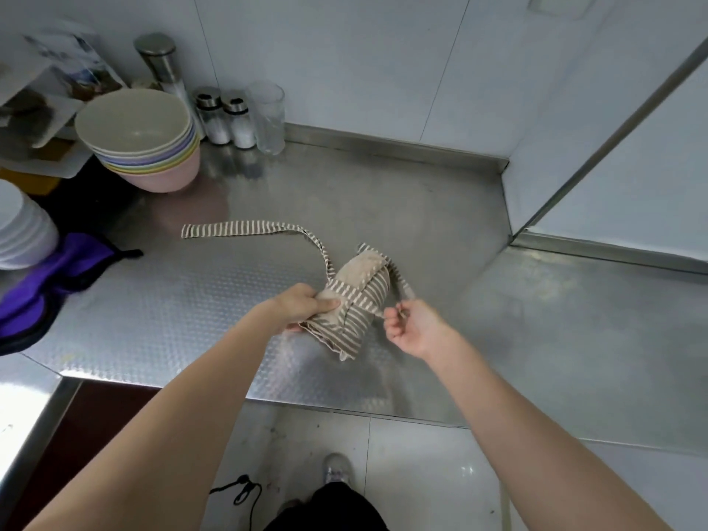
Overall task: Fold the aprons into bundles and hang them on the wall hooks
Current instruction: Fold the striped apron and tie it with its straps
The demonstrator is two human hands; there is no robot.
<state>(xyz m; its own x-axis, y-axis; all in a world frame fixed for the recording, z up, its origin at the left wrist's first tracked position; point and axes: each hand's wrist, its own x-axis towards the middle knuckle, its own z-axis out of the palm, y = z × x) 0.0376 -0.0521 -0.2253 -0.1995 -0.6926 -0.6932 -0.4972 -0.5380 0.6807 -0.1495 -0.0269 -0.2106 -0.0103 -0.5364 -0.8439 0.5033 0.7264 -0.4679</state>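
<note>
Wrapping a strap around a rolled apron (pixel 356 300) over the table (pixel 230 300).
Left grip (pixel 302 304) clutching the bundle; right grip (pixel 412 325) pinching the strap (pixel 404 287).

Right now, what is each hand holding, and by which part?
Left hand grips the rolled striped apron bundle at its near left side. Right hand pinches the apron's strap near its end.

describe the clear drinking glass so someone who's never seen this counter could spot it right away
Start at the steel counter and follow it to the back wall. Right of the stacked bowls stand two small shakers with metal caps; the glass is next on their right. It alone is fully see-through, has no lid, and stands taller than the shakers.
</note>
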